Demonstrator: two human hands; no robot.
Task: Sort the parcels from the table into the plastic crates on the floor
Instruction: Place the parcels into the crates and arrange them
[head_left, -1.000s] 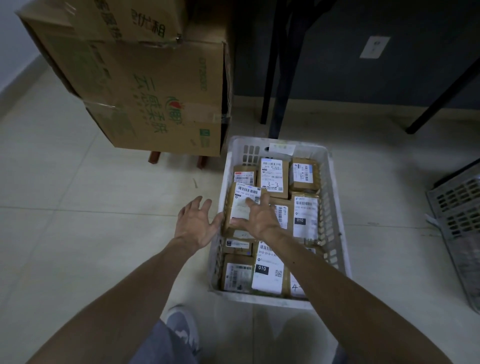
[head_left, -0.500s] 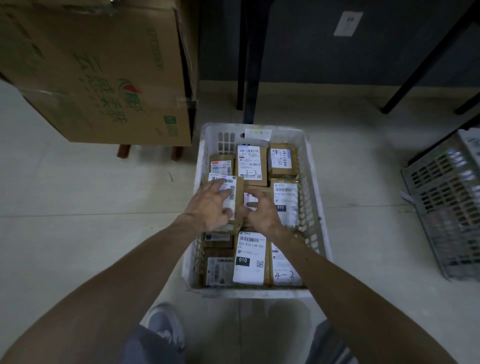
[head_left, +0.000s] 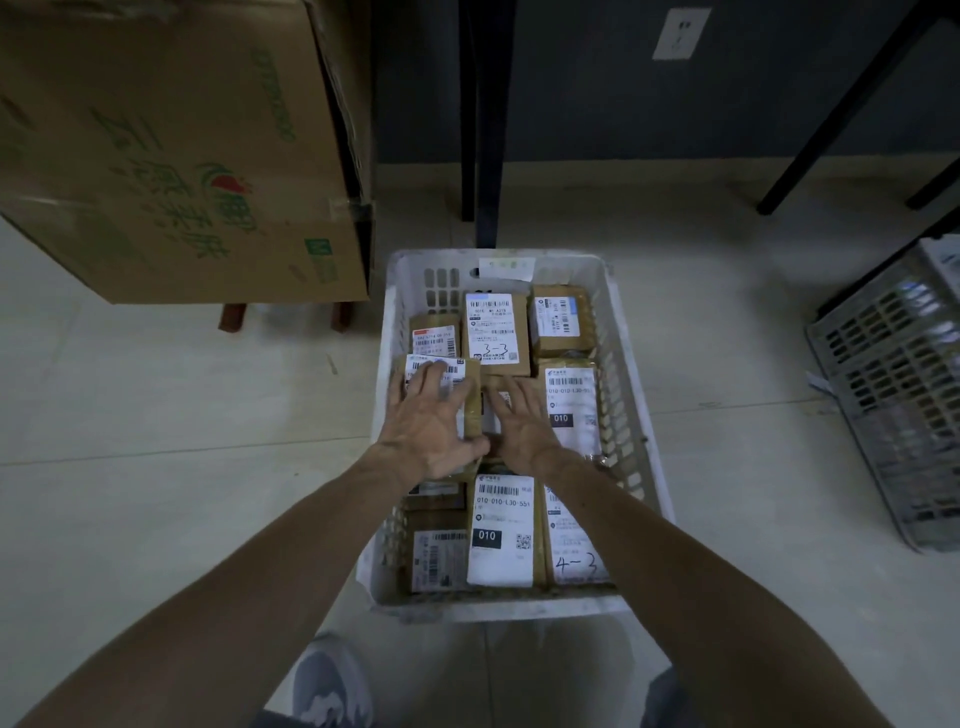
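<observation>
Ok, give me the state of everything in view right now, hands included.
left hand: open, fingers spread flat on the top parcel.
right hand: open, flat on the parcels mid-crate.
top parcel: lying on the others at the crate's left side, label up.
white crate: on the floor, nearly full of parcels.
grey crate: on the floor at right, contents unclear.

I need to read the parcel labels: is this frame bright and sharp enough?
Head view: dim, no glare; 010 on the near parcel and 3-3 on the far parcel read, fine print is soft; left hand and right hand hide middle labels; wide-angle bows the white crate.
</observation>
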